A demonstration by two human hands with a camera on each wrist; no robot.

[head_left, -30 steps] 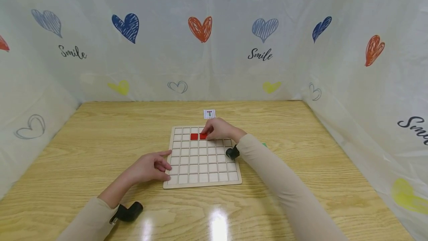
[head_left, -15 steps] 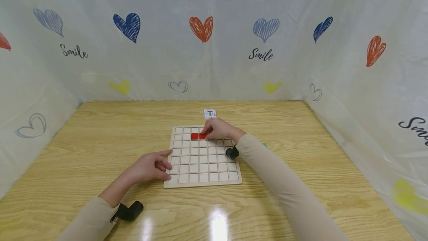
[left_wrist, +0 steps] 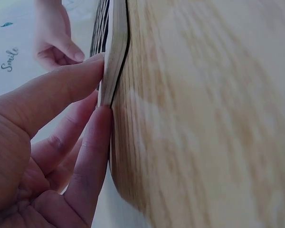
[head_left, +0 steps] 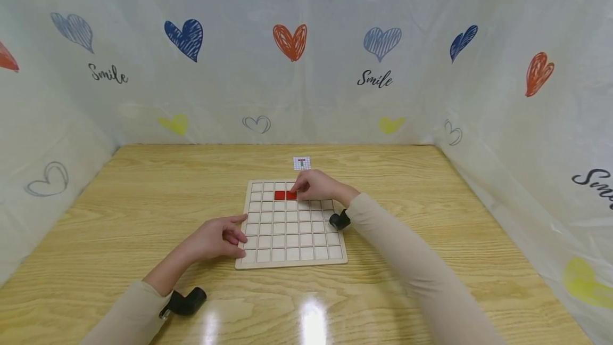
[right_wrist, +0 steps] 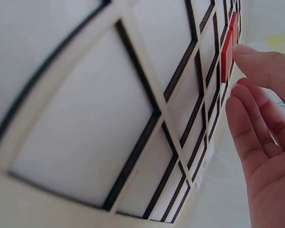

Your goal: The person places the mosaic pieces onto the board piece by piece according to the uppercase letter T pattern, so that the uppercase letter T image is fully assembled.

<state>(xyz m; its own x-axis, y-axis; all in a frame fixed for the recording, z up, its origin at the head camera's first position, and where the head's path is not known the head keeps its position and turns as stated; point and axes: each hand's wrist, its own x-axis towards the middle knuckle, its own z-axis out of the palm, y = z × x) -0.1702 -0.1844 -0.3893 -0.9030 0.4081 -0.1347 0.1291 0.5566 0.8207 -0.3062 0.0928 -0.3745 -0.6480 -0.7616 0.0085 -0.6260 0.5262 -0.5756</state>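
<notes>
A pale wooden grid board (head_left: 292, 266) lies flat in the middle of the table. Two red square tiles sit side by side in its second row from the far edge: the left tile (head_left: 280, 195) and the right tile (head_left: 291, 196). My right hand (head_left: 316, 185) reaches over the board, a fingertip on the right tile; in the right wrist view its thumb (right_wrist: 263, 66) is against the red, other fingers loosely bent and apart from it. Along the board's left edge my left hand (head_left: 215, 238) rests, thumb and fingertips spread and touching the rim (left_wrist: 115, 52).
Behind the board lies a small printed card (head_left: 301, 163) showing a red and green T on a grid. Each wrist carries a black camera mount, one of them (head_left: 189, 301) at the left sleeve. A white sheet (head_left: 230, 84) with hearts surrounds the wooden table (head_left: 143, 201).
My right hand has eased off to the right, so more of the right red tile shows. A green piece seen earlier is now behind the right sleeve. The left hand stays put.
</notes>
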